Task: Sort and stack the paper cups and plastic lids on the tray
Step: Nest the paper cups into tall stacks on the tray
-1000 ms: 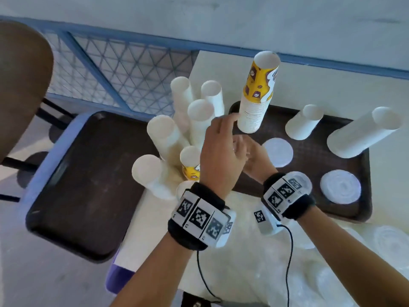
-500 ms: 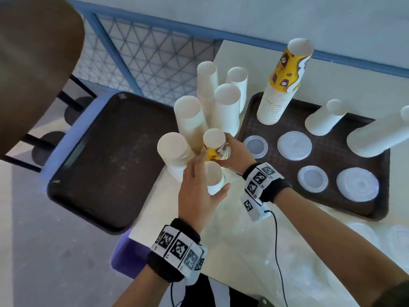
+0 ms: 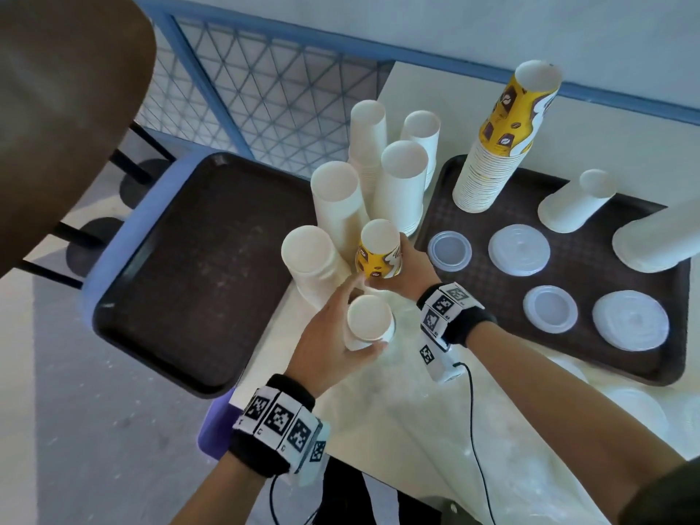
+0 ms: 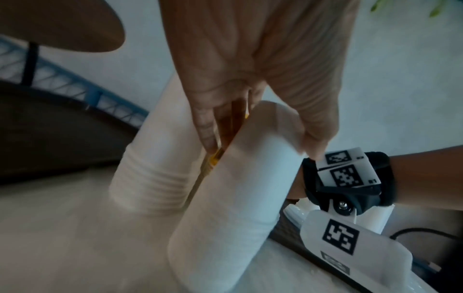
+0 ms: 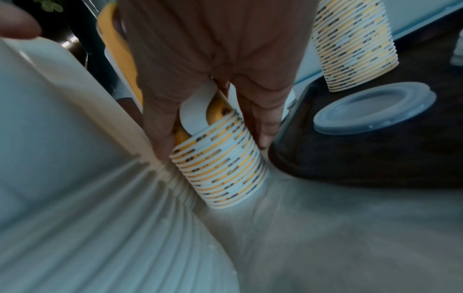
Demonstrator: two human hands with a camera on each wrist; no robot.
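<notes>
Cups in both hands: left hand (image 3: pixel 328 337) fingers wrap a white cup stack (image 3: pixel 369 322); right hand (image 3: pixel 407 272) fingers clamp a yellow printed stack (image 3: pixel 378 252) on the counter (image 3: pixel 397 430) beside the tray (image 3: pixel 435 191). Light, crushable paper; best gripped around the sidewall, gently.

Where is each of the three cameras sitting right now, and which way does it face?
Head: above, looking down at the tray; both forearms show, left hand gripping the white cup stack, right hand gripping the yellow cup stack.
Left wrist: looks along the left hand's fingers at the white cup stack; right wristband shows.
Right wrist: looks along the right hand's fingers at the yellow cup stack.
Shared: head and right wrist both show the clear lid.
</notes>
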